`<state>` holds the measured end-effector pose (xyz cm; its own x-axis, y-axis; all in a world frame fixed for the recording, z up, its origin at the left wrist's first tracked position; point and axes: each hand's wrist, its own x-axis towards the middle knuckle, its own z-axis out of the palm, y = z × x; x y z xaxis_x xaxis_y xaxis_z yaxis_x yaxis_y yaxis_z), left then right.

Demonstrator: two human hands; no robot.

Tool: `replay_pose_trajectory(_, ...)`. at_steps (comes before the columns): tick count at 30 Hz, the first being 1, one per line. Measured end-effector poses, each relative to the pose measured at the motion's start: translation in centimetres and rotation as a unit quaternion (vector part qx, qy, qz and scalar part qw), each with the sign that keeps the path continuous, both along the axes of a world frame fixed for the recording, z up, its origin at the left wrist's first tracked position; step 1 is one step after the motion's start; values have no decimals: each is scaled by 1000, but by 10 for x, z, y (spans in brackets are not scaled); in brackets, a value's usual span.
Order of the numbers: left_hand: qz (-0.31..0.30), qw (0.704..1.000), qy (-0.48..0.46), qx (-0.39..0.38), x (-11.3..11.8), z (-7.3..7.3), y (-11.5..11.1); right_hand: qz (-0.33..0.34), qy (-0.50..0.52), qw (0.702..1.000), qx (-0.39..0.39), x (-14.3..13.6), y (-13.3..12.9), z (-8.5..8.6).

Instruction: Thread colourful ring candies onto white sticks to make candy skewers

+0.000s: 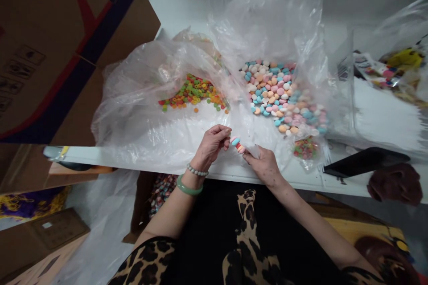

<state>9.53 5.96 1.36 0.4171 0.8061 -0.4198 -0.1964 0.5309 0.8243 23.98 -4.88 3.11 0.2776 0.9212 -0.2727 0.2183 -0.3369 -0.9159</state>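
Note:
My right hand [264, 163] is closed round the lower end of a short row of pastel beads [236, 141], pink, blue and white, with a red piece among them. A pale, plastic-like flap shows by its fingers. Just left of the row, my left hand [214, 143] is pinched; what its fingertips hold is too small to make out. Beyond the hands lies a heap of pastel oval pieces [270, 91] on clear plastic. Left of it are small ring-shaped pieces [197, 91] in green, orange and red, in an opened clear bag [133, 80].
A small clear packet [305, 148] of coloured pieces lies right of my right hand. Further right a dark phone-like slab [366, 162] leans near a brown lump [394, 183]. A large cardboard box [110, 98] stands at the left. The white table's [240, 177] edge is close to my body.

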Motion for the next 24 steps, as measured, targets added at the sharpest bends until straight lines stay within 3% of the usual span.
replay_pose_trajectory(5,-7,1000,19,18,3,-1,-5,-32,-43,998,-42,5,2,-5)
replay_pose_trajectory(11,-31,997,-21,-74,2,-9,-1,-36,27,997,-70,8,5,-15)
replay_pose_trajectory(16,-17,997,-3,-79,16,-10,-6,-36,-20,999,-35,3,10,-14)
replay_pose_trajectory(21,-3,997,9,-75,25,-5,-7,-39,27,997,-58,14,4,-19)
replay_pose_trajectory(24,-12,996,0,-90,34,-6,-10,-66,-27,996,-54,21,0,-23)
